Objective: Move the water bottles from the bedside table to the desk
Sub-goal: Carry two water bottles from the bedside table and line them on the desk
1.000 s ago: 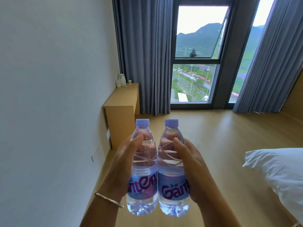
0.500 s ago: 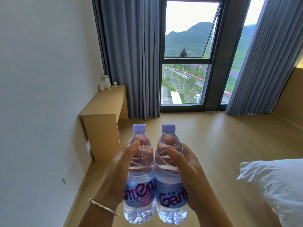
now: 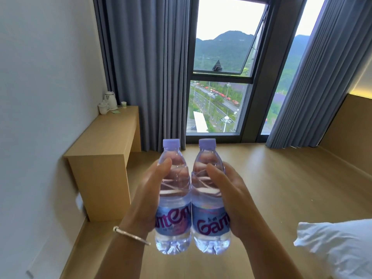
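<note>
Near the middle of the view, two clear water bottles are held upright side by side above the wooden floor (image 3: 271, 188), their sides touching. Left bottle (image 3: 174, 196): lilac cap, blue label with magenta letters, water nearly to the shoulder; the left hand (image 3: 148, 200) is wrapped round its left side, thumb lying across the front, grip closed on it. Thin metal bangle (image 3: 130, 235) on that wrist. Right bottle (image 3: 210, 198): same cap and label; the right hand (image 3: 234, 198) grasps it from the right, thumb across the front, fingers curled behind. Both bottles are in the air, well apart from the desk (image 3: 104, 146), which stands along the left wall, far left of the hands. At the desk's far end: a white kettle (image 3: 110, 100), a white lidded cup (image 3: 103, 108), a small paper cup (image 3: 123, 104). Grey curtains (image 3: 145, 67) frame a tall window (image 3: 221, 77) on the far wall. White pillow (image 3: 338, 244) at the near right edge.
</note>
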